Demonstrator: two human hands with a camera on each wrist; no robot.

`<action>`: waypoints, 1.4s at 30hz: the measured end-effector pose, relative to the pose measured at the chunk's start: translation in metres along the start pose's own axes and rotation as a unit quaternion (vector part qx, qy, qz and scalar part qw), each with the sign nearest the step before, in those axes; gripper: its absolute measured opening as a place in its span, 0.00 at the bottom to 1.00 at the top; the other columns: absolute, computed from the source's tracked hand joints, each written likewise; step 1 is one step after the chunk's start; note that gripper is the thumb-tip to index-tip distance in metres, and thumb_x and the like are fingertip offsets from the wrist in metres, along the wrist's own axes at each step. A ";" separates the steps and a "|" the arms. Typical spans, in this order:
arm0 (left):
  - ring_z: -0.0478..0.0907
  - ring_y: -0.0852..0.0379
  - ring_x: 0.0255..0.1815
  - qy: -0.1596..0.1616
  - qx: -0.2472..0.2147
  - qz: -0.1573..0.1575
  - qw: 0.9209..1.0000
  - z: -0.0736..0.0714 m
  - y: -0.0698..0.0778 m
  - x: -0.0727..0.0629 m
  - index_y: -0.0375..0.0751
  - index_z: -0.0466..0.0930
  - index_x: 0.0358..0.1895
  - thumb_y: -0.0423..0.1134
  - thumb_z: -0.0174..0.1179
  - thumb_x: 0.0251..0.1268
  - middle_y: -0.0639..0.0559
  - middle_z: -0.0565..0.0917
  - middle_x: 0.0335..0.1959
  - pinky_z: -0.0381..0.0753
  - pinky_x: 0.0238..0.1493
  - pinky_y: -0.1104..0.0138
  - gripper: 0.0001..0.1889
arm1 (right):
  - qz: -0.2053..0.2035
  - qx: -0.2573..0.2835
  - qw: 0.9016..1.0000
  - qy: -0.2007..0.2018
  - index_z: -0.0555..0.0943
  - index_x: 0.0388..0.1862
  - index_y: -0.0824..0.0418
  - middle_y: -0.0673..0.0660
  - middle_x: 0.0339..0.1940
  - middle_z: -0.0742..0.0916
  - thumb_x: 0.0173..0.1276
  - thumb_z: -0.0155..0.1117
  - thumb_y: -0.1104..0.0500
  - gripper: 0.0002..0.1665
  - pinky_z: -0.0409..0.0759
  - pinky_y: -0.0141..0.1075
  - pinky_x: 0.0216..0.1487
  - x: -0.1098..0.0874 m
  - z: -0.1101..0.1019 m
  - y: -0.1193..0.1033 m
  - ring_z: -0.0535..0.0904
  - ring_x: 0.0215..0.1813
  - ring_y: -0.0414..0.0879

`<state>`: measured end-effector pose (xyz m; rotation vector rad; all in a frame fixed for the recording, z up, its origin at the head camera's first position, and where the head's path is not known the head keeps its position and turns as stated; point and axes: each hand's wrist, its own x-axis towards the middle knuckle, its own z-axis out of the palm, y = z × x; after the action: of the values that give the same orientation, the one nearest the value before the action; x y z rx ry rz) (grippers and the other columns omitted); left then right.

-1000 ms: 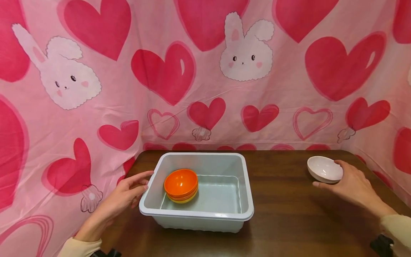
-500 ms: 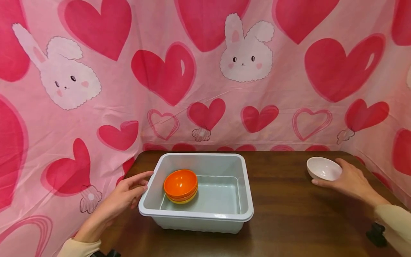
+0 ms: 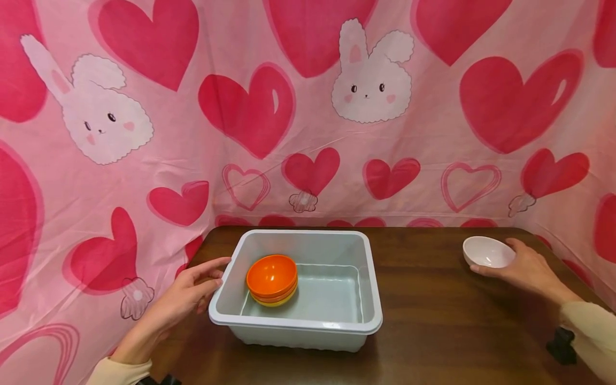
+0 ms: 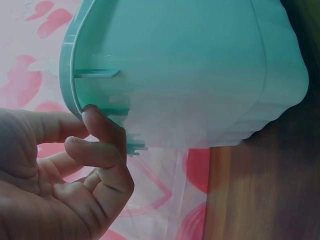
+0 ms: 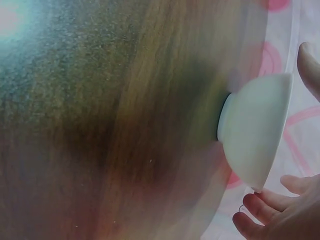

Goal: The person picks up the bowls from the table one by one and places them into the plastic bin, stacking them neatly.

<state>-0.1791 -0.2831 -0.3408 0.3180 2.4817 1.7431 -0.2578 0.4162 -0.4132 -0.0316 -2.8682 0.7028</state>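
A white bowl (image 3: 485, 252) sits upright at the right back of the table. My right hand (image 3: 531, 271) is around its right side, thumb at the front rim. In the right wrist view the bowl's (image 5: 257, 127) foot meets the table; fingertips touch its rim at the lower edge, while the thumb stands apart from it. A grey plastic tub (image 3: 332, 324) holds a stack of orange bowls (image 3: 271, 275) with a yellow bowl (image 3: 274, 303) at the bottom. Beside the tub's left rim is my left hand (image 3: 185, 294), fingers loosely bent, a fingertip touching the rim.
The dark wooden table (image 3: 423, 321) carries the tub left of centre. A pink cloth (image 3: 423, 139) with hearts and rabbits hangs along the back and both sides. Bare table lies between the tub and the white bowl.
My right hand has come slightly inward, and its thumb has moved from below the white bowl up to the front rim. The bowl looks a little more level. The left hand stays put.
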 end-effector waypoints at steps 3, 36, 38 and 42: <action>0.67 0.54 0.17 -0.001 0.000 0.000 1.000 0.000 0.001 0.000 0.26 0.67 0.76 0.29 0.57 0.76 0.37 0.80 0.45 0.72 0.20 0.68 0.28 | 0.006 0.001 1.000 -0.012 0.56 0.70 0.86 0.87 0.59 0.71 0.57 0.79 0.35 0.69 0.74 0.75 0.49 0.002 -0.001 0.001 0.71 0.53 0.82; 0.68 0.55 0.17 0.000 0.006 0.013 1.000 0.001 0.002 -0.001 0.25 0.68 0.75 0.28 0.57 0.76 0.37 0.80 0.44 0.72 0.19 0.68 0.27 | 0.036 -0.006 0.999 -0.019 0.52 0.71 0.87 0.89 0.58 0.68 0.56 0.79 0.34 0.73 0.70 0.77 0.49 0.005 0.003 -0.008 0.68 0.54 0.85; 0.68 0.55 0.17 0.001 0.006 0.013 1.000 0.001 0.002 -0.001 0.25 0.68 0.75 0.28 0.57 0.76 0.37 0.80 0.44 0.72 0.19 0.68 0.27 | 0.028 -0.004 0.999 -0.022 0.52 0.71 0.89 0.90 0.58 0.69 0.56 0.80 0.34 0.74 0.71 0.77 0.50 0.005 0.003 -0.009 0.68 0.54 0.84; 0.68 0.54 0.17 0.001 0.004 0.007 1.000 0.001 0.002 -0.002 0.25 0.67 0.75 0.28 0.56 0.76 0.37 0.81 0.45 0.72 0.20 0.68 0.27 | 0.018 0.005 0.999 -0.033 0.51 0.70 0.91 0.91 0.57 0.69 0.56 0.80 0.36 0.74 0.73 0.74 0.51 0.006 0.004 -0.010 0.71 0.53 0.83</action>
<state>-0.1766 -0.2816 -0.3395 0.3343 2.4954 1.7401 -0.2639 0.4056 -0.4112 -0.0596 -2.9333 0.7396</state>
